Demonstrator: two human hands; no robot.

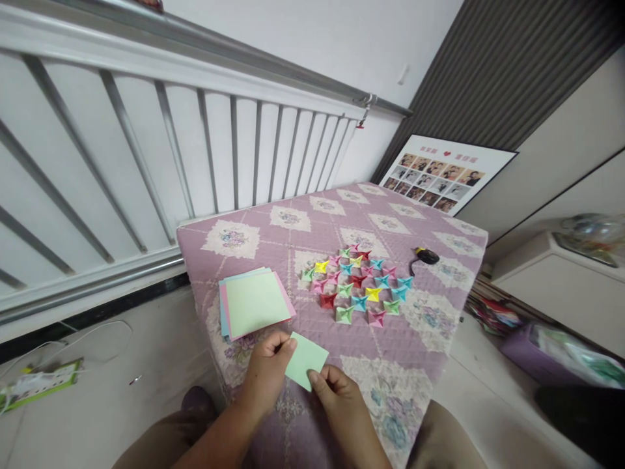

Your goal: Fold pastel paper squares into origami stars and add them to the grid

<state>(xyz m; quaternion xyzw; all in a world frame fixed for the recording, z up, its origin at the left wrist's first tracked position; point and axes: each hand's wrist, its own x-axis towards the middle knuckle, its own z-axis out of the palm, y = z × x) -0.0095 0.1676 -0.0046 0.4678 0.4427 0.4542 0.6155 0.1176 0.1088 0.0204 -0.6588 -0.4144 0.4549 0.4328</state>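
Paper square [306, 359], pale green, sits pinched between my left hand [267, 371] and my right hand [338, 398] at the lower centre of the frame, raised toward me over the near part of a floral cloth [273, 251]. The left is closed on the square's upper-left corner, thumb on top and fingers curled beneath; the right is closed too, its thumb pressing the lower-right edge, the rest of the fingers bent in behind. Right of centre, about two dozen folded pieces [358, 281] in red, pink, yellow, green and blue stand in loose rows, their points turned up; I judge these finished. Left of centre lies a stack [258, 299] of flat sheets, pale green uppermost, with pink and blue showing at the edges and a trace of red at the lower right; these look untouched by any fold, and I cannot tell how many there are. The square in my grip is smaller than the stack's top sheet and has none of the raised points of the folded pieces, so I would place it at an early stage, probably folded down already, though its layers cannot be counted from here. By my reading the work is well along, with this piece unfinished and the flat sheets remaining.
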